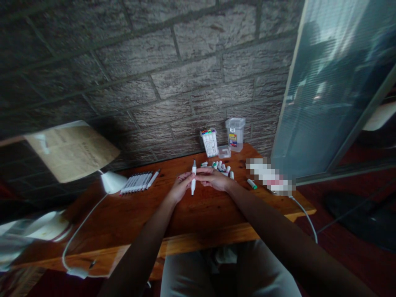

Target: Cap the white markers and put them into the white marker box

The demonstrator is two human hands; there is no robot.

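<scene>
Both my hands meet over the middle of the wooden table [130, 214]. My left hand [181, 186] and my right hand [213, 178] pinch one white marker [193, 178], which stands upright between their fingertips with a dark cap on top. Just behind my right hand lies a loose heap of markers [221, 167]. To the left of my left hand, a row of white markers [137, 182] lies side by side on the table.
A marker pack [209, 141] and a clear plastic container [234, 134] with its lid [224, 152] stand at the back by the stone wall. A green-capped marker [251, 183] lies right. A white lamp [113, 181] and its cable [78, 231] sit left.
</scene>
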